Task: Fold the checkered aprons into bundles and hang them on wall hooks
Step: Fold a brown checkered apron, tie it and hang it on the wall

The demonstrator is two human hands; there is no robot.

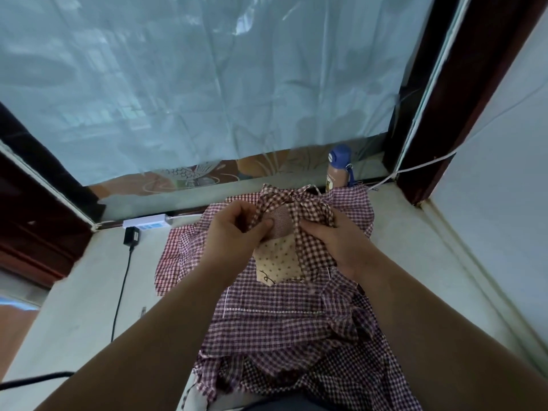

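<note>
A maroon and white checkered apron (pixel 275 315) lies spread and crumpled on a pale window ledge (pixel 74 307). Its upper part forms a folded bundle (pixel 292 221) with a dotted beige patch (pixel 278 262) and a striped panel. My left hand (pixel 234 232) pinches a checkered strap at the left of the bundle. My right hand (pixel 335 244) grips the bundle's right side, with straps draped over its fingers. No wall hook is in view.
A blue-capped bottle (pixel 339 167) stands behind the apron against the window. At left sit a white power strip (pixel 146 223) and a black adapter (pixel 131 236) whose cable runs toward me. A pale curtain (pixel 207 84) covers the window; dark wood frames flank the ledge.
</note>
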